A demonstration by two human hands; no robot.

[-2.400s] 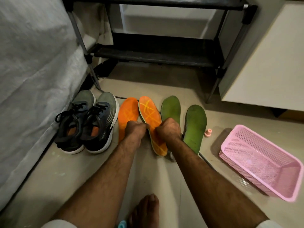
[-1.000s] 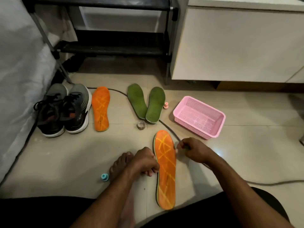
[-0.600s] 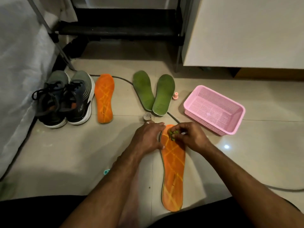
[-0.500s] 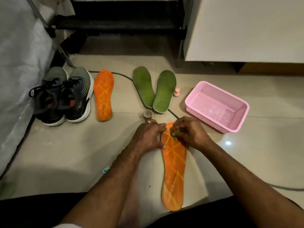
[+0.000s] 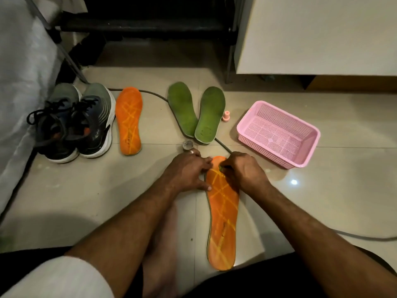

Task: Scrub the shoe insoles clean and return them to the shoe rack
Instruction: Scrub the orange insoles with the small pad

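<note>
Orange insole [image 5: 223, 216] under both hands (toe end)

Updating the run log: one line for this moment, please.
step: scrubbing | left hand: steadies near orange insole | right hand: grips small scrubber at toe | other insoles: untouched

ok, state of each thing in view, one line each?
Left hand: fingers flat, pressing the toe end of the near orange insole.
Right hand: grip curled on a small green scrubber, at the toe.
Near orange insole: flat on floor, face up.
Far orange insole: flat, untouched, beside the shoes.
Green insoles: flat, heels touching.
Pink basket: upright, empty.
Shoe rack: visible shelf bare.
</note>
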